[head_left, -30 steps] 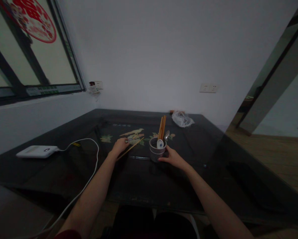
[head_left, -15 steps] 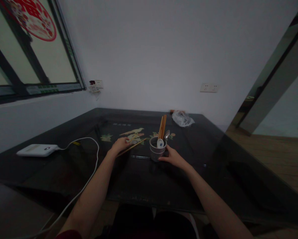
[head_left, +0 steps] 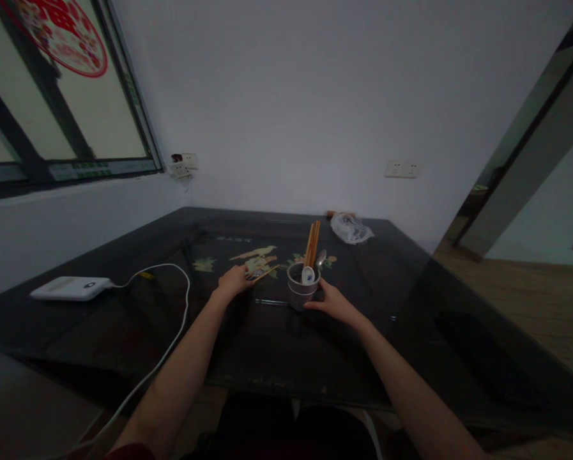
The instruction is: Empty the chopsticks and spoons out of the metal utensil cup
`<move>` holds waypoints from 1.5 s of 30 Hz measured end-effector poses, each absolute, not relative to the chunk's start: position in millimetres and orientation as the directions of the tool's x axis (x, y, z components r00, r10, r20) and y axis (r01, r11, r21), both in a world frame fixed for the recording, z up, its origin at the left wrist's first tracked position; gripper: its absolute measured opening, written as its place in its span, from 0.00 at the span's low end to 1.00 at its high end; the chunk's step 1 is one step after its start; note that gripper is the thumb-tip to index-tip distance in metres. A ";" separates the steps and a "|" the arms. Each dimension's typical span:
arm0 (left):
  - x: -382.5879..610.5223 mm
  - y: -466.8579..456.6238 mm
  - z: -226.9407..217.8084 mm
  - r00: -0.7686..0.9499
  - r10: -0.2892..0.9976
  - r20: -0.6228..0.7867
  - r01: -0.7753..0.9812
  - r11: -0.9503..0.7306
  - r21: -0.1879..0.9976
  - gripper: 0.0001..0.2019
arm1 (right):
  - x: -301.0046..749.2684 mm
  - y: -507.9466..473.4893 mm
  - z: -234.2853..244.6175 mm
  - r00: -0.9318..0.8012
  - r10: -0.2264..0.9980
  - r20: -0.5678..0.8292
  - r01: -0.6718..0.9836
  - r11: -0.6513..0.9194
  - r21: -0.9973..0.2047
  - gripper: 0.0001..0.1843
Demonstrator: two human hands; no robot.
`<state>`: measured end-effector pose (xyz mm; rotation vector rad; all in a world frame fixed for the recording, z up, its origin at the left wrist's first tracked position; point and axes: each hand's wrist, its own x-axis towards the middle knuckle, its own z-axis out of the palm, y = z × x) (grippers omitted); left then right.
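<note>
Fingers (head_left: 248, 276) pinch slim wooden chopsticks (head_left: 266, 273); round cup (head_left: 303, 289).

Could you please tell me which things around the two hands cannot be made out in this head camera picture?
- Head view: what the left hand grips besides the chopsticks; too small and dim.
- Head view: the right hand fingers behind the cup; the cup hides them.
- Head view: lower ends of the upright chopsticks and spoon; the cup wall hides them.
- Head view: plastic bag contents; too small.
</note>
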<state>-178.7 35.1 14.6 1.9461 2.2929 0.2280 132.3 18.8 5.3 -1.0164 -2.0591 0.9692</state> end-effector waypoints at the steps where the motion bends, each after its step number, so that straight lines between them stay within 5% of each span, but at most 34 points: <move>1: -177.1 33.8 15.5 -0.164 0.987 0.003 0.969 0.160 0.189 0.25 | 132.2 18.4 5.8 -0.496 0.843 0.208 0.375 0.424 -0.824 0.37; 11: -165.8 27.4 20.0 -0.200 0.980 0.017 0.968 0.195 0.160 0.19 | 131.7 15.6 9.8 -0.501 0.839 0.213 0.368 0.429 -0.825 0.35; 37: -187.7 33.8 19.5 -0.193 0.981 -0.007 0.960 0.191 0.207 0.22 | 132.1 16.0 8.9 -0.485 0.847 0.217 0.388 0.432 -0.814 0.36; 45: -170.8 26.9 36.0 -0.161 0.923 0.350 0.963 0.068 0.262 0.16 | 133.0 19.1 5.4 -0.504 0.836 0.215 0.309 0.407 -0.859 0.38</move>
